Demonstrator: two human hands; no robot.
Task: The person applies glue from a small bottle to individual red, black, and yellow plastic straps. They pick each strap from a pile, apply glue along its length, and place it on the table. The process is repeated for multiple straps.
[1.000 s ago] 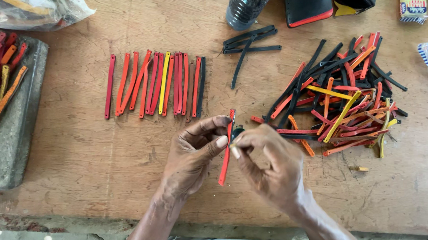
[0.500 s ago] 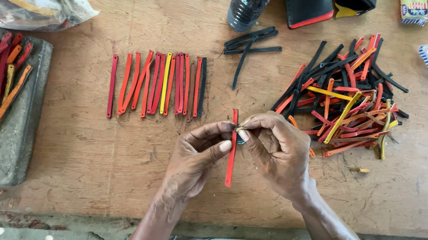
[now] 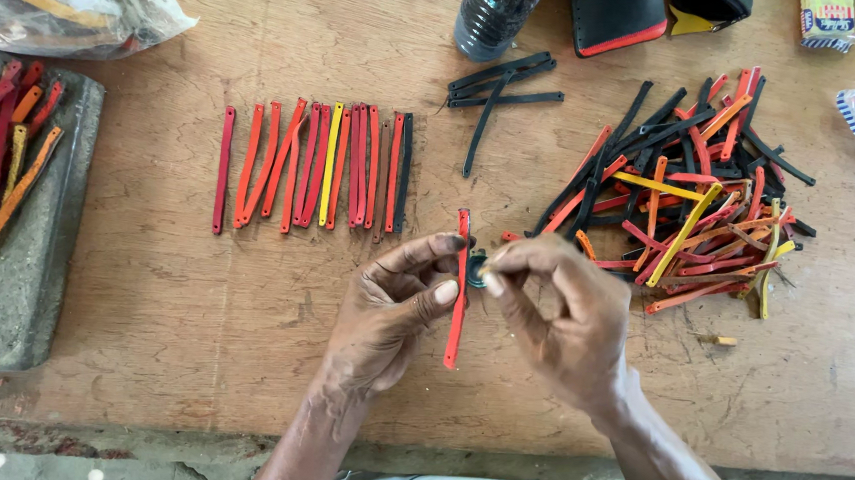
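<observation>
Left hand [image 3: 392,308] pinches the red strip [image 3: 457,303] mid-length; right hand [image 3: 553,306] grips a small dark fitting; strip looks light, bendy

A row of strips [image 3: 317,167] lay side by side on the desk [image 3: 152,309], left of a big heap of strips [image 3: 680,197]. A bottle [image 3: 501,4] stood behind them. A stone block [image 3: 23,268] sat far left.

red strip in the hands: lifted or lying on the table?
Lifted. The left hand pinches the red strip mid-length, upright in view; the right hand works beside it.
</observation>
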